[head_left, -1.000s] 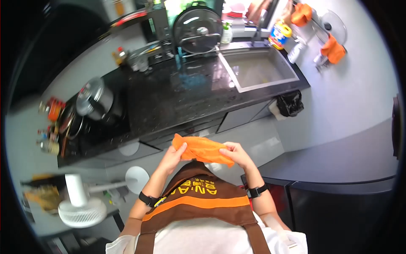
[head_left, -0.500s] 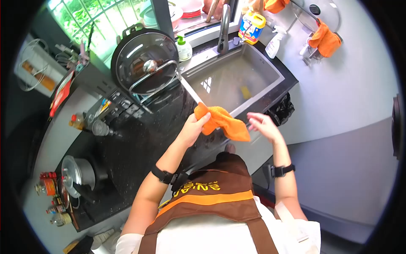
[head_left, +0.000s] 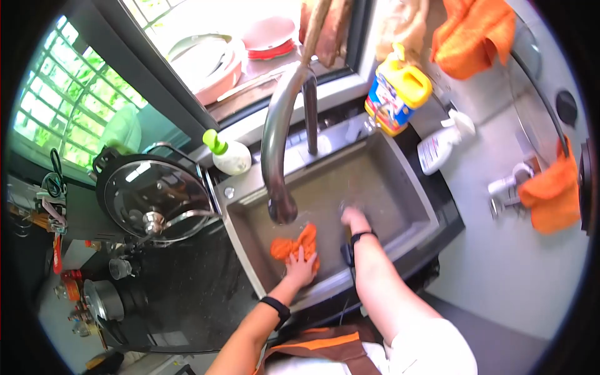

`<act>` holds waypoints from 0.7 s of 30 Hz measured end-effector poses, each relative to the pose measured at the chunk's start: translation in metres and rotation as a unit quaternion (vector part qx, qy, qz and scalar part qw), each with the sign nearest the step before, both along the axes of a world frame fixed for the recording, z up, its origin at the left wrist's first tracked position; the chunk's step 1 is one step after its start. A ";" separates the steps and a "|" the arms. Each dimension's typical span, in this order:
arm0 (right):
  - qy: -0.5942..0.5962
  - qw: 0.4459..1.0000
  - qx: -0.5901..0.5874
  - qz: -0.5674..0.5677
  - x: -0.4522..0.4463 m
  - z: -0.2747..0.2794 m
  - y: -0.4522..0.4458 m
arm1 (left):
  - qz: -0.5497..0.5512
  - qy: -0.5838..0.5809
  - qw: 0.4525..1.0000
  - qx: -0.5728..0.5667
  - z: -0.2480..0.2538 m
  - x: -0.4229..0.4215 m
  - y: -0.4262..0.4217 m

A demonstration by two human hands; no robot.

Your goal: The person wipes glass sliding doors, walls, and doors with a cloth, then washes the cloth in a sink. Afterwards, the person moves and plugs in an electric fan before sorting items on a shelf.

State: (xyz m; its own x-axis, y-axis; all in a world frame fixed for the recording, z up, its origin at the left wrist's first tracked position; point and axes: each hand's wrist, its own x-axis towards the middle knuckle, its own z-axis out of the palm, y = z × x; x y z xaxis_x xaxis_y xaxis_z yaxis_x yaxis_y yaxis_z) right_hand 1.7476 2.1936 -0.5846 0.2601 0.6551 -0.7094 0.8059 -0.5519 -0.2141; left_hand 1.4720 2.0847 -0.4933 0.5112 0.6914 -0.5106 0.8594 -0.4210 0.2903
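In the grey sink, which holds cloudy water, an orange cloth lies bunched at the near left. My left hand rests on top of the cloth with its fingers spread, pressing it at the water. My right hand reaches into the water near the middle of the basin. Its fingers are under the murky surface, so I cannot see whether they hold anything. The curved faucet hangs over the basin, its spout above and behind the cloth.
A green-topped pump bottle and a glass-lidded pan stand left of the sink. Behind its right corner are a yellow-capped jug and a spray bottle. More orange cloths hang on the right wall. A pot sits far left.
Both hands have moved forward from the counter edge into the sink. The orange cloth has gone from the air into the basin with my left hand. The view has shifted closer over the sink.
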 end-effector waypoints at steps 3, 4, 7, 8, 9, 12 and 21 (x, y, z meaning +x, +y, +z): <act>0.028 0.984 -0.139 0.111 -0.016 0.005 0.008 | 0.006 0.024 0.999 -0.033 0.007 0.005 0.018; -0.014 0.994 -0.074 0.080 -0.022 0.004 -0.001 | 0.019 0.027 0.999 -0.030 0.004 0.006 0.025; -0.132 0.982 0.131 -0.008 -0.027 0.006 -0.020 | 0.041 0.013 0.999 -0.020 -0.025 -0.002 0.027; -0.114 0.986 0.102 -0.069 -0.028 0.009 -0.016 | 0.057 0.016 0.998 -0.016 -0.041 -0.004 0.024; -0.104 0.989 0.062 -0.081 -0.030 0.003 -0.018 | 0.086 -0.026 0.996 0.015 -0.058 -0.009 0.024; -0.064 0.993 -0.096 -0.006 -0.028 -0.032 -0.018 | 0.190 -0.045 0.981 -0.011 -0.014 -0.003 0.043; -0.181 0.983 -0.015 -0.026 -0.033 0.007 -0.001 | 0.331 -0.186 0.923 -0.059 0.023 0.031 0.081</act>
State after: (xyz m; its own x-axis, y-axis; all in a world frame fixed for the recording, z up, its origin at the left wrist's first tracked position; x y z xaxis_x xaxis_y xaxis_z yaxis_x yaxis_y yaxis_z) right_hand 1.7151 2.1930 -0.5776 0.5321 0.6138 -0.5832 0.7966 -0.5963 0.0991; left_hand 1.5031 2.1655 -0.4707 0.1516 0.8657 -0.4771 0.7478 0.2152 0.6280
